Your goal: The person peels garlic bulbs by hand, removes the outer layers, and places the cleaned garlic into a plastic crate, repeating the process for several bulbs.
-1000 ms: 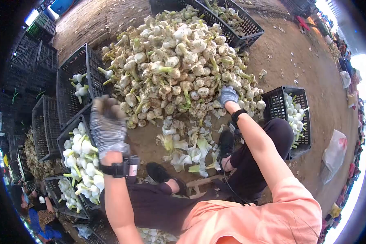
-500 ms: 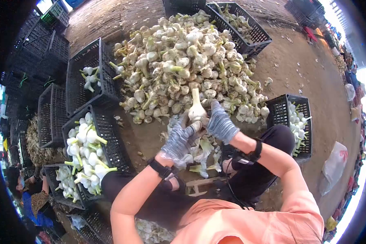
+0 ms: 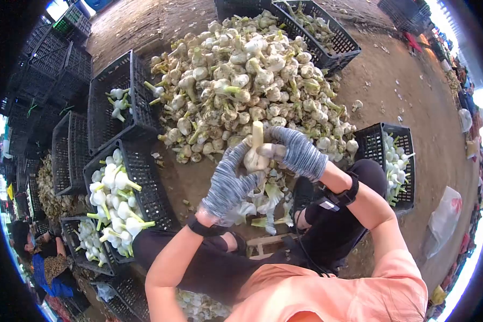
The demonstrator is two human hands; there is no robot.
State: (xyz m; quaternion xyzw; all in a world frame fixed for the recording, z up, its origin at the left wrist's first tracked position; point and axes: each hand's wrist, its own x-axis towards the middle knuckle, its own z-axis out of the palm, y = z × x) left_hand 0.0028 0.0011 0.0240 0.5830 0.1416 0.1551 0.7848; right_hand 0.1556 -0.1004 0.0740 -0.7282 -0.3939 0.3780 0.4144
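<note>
Both my hands wear grey striped knit gloves and meet at one garlic bulb [image 3: 255, 160], its cut stem pointing up. My left hand [image 3: 232, 180] cups the bulb from the left and below, fingers curled around it. From the right, my right hand [image 3: 295, 150] closes its thumb and fingers on the bulb near the base of the stem. Just beyond lies a large heap of unpeeled garlic [image 3: 236, 91]. Below my hands, loose peeled skins and stem scraps [image 3: 268, 201] lie on the ground between my legs.
On the left, one black crate [image 3: 145, 182] holds clean white garlic, and another crate [image 3: 94, 115] holds a few bulbs. A crate [image 3: 378, 131] of garlic stands at right, near a plastic bag [image 3: 444, 217]. Another person [image 3: 48, 263] sits at far left.
My right hand has turned over the bulb, its thumb now lying across the front near the stem. The left hand has opened wider and shifted beneath the bulb's left side.
</note>
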